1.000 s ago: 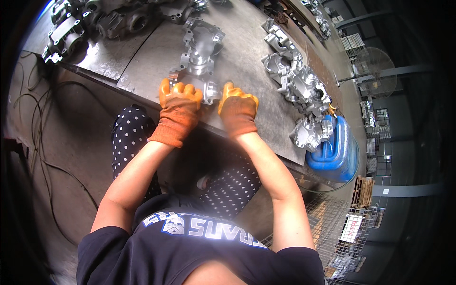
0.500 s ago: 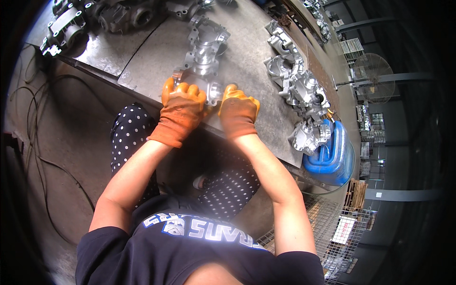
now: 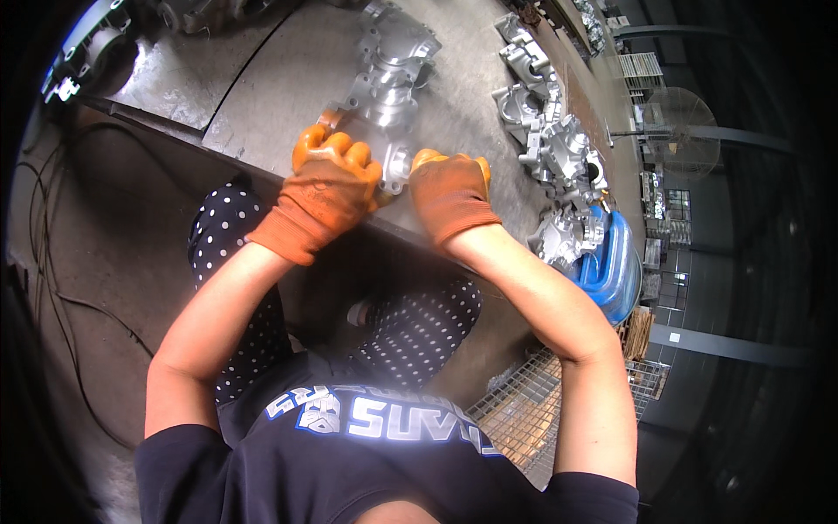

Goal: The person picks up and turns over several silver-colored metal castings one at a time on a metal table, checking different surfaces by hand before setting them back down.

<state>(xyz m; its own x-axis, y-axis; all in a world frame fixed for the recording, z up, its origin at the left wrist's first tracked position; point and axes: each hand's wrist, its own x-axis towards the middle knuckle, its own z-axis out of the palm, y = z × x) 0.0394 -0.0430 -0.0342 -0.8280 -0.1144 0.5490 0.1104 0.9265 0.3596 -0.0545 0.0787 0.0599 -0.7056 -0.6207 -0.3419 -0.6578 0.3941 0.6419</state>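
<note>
A silvery metal casting (image 3: pixel 393 155) lies at the near edge of the grey metal table (image 3: pixel 262 109), between my hands. My left hand (image 3: pixel 327 188), in an orange coated work glove, is closed over the casting's left side. A small brownish-orange piece (image 3: pixel 331 117) shows just beyond its knuckles; its kind is unclear. My right hand (image 3: pixel 451 192), in a matching glove, is closed in a fist against the casting's right side. Whatever its fingers hold is hidden. Beyond the near casting, more castings (image 3: pixel 388 74) run in a line away from me.
A row of silvery castings (image 3: pixel 559 140) stretches along the table's right side. A blue plastic container (image 3: pixel 618 271) stands past the table's right corner. Darker castings (image 3: pixel 196 13) sit at the far left. Cables (image 3: pixel 83 306) trail on the floor, and a wire cage (image 3: pixel 524 406) is at lower right.
The view has shifted a little. My right hand has turned, its elbow swinging outward, and it now sits closer against the casting. My left hand stays on the casting's left side.
</note>
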